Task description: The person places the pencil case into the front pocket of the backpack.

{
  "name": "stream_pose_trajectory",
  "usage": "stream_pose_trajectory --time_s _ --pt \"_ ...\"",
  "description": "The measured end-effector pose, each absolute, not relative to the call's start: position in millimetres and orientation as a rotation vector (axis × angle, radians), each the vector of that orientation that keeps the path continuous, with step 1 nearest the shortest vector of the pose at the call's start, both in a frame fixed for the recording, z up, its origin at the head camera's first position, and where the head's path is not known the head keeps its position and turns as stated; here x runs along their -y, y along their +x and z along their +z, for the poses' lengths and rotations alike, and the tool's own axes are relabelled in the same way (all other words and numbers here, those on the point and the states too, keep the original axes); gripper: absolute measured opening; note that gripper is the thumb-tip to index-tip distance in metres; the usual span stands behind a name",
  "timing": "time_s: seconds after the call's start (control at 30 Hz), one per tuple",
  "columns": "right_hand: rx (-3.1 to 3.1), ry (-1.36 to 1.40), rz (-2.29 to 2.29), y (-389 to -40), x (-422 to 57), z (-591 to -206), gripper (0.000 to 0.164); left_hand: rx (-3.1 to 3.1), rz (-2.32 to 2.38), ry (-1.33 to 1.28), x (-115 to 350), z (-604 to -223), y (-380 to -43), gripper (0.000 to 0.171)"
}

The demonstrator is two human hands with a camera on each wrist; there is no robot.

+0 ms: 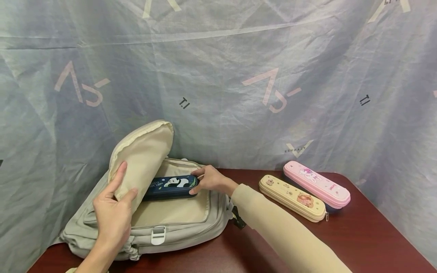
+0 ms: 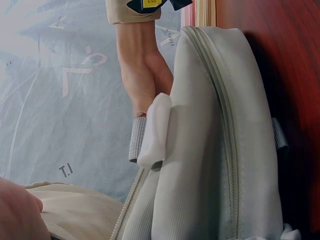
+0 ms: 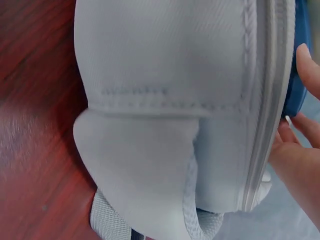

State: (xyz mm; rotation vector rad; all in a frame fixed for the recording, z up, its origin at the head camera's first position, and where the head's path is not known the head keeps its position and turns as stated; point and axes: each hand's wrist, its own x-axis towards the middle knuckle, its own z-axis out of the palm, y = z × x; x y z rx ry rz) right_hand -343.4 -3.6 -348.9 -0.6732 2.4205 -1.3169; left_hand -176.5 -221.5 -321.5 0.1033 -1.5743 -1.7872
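Note:
A light grey backpack point(image 1: 177, 237) lies on the dark red table, its front flap point(image 1: 146, 151) lifted to show a cream lining. My left hand point(image 1: 114, 208) pinches the flap's edge between thumb and fingers. Inside the opening lies a dark blue pencil case point(image 1: 170, 193) with a panda on its lid, its left end hidden behind the flap. My right hand point(image 1: 213, 180) grips the right end of that case, thumb on the near side and fingers on the far side. In the right wrist view the blue pencil case point(image 3: 298, 95) shows just past the zipper edge.
To the right lie a yellow pencil case point(image 1: 291, 197) and a pink pencil case point(image 1: 317, 184), the pink one farther back with a dark blue thing under it. A grey printed curtain point(image 1: 218, 94) hangs behind the table. A white buckle point(image 1: 158, 235) sits on the backpack's front.

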Motion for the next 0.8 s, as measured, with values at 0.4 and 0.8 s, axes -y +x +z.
stream_pose_trajectory --time_s 0.4,0.8 --pt "-2.430 -0.675 -1.322 -345.9 4.8 -351.8 0.068 1.558 -1.827 0.101 220.9 -321.0 -175.1 0.077" --pt "-2.403 -0.666 -1.333 -343.7 5.0 -351.9 0.070 1.540 -1.881 0.076 224.4 -320.9 -173.4 0.073"
